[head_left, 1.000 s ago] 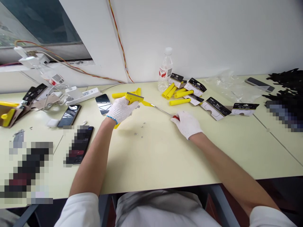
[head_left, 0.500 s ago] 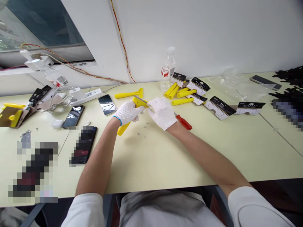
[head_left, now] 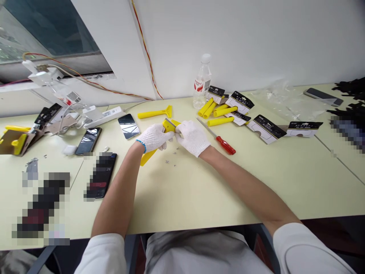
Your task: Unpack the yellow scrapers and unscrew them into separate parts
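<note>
My left hand point(head_left: 154, 137), in a white knit glove with a blue cuff edge, is closed around a yellow scraper point(head_left: 169, 126). The scraper's head, with a metal strip along its edge, sticks up above the fingers, and its handle slants down to the left below the hand. My right hand point(head_left: 194, 137), gloved in white too, has its fingertips pinched against the right side of the head. Whether a small part sits between them is hidden. Several tiny screws and nuts point(head_left: 167, 161) lie on the table just below. To the right rests a red-handled screwdriver point(head_left: 225, 145).
Another yellow scraper point(head_left: 152, 113) lies behind my hands. Yellow handles point(head_left: 220, 122) and black-and-white packaging cards point(head_left: 266, 129) are heaped at the right near a plastic bottle point(head_left: 202, 84). Phones point(head_left: 129, 126) and a power strip point(head_left: 105, 116) occupy the left.
The scraper head has turned a little in my left hand, showing its edge strip more. My right hand has shifted slightly left and down, uncovering more of the screwdriver.
</note>
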A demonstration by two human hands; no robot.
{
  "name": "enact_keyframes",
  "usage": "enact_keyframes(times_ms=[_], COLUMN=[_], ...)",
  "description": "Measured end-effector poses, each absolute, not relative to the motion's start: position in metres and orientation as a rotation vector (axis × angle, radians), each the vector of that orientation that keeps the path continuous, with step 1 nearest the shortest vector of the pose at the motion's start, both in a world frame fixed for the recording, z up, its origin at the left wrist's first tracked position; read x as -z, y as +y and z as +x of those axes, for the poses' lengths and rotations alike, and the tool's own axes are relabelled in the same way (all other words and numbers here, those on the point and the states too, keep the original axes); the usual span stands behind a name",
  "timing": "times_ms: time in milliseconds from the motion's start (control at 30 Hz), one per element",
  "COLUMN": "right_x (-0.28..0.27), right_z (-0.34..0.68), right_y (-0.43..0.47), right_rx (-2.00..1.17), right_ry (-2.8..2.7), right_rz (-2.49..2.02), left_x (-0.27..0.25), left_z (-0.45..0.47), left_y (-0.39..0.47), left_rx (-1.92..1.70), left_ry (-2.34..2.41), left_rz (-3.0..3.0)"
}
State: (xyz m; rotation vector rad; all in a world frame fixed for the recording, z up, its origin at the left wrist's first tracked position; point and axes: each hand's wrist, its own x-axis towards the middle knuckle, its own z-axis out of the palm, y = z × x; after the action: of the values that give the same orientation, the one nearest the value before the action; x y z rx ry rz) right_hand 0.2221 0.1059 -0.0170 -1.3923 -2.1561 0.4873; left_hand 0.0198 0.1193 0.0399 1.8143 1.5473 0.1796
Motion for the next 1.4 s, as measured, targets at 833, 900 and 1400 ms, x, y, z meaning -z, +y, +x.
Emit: enact_keyframes(times_ms=[833, 900, 1400], right_x=[0.023, 0.024, 0.015], right_z=[0.211, 0.209, 0.230], right_y=[0.105, 0.105, 0.092], right_rx=[-0.739, -0.676, -0.761], right_ry=[-1.806, -1.802, -2.420], right_rz=[-1.663, -1.676, -1.443], left_x=[-0.037, -0.035, -0.034], left_z=[0.027, 0.029, -0.008], left_y=[0.120, 0.120, 0.116], left_rx=[-0.157, -0.165, -0.132], left_ry=[1.591, 1.587, 1.598], left_rz=[1.868, 1.863, 1.657])
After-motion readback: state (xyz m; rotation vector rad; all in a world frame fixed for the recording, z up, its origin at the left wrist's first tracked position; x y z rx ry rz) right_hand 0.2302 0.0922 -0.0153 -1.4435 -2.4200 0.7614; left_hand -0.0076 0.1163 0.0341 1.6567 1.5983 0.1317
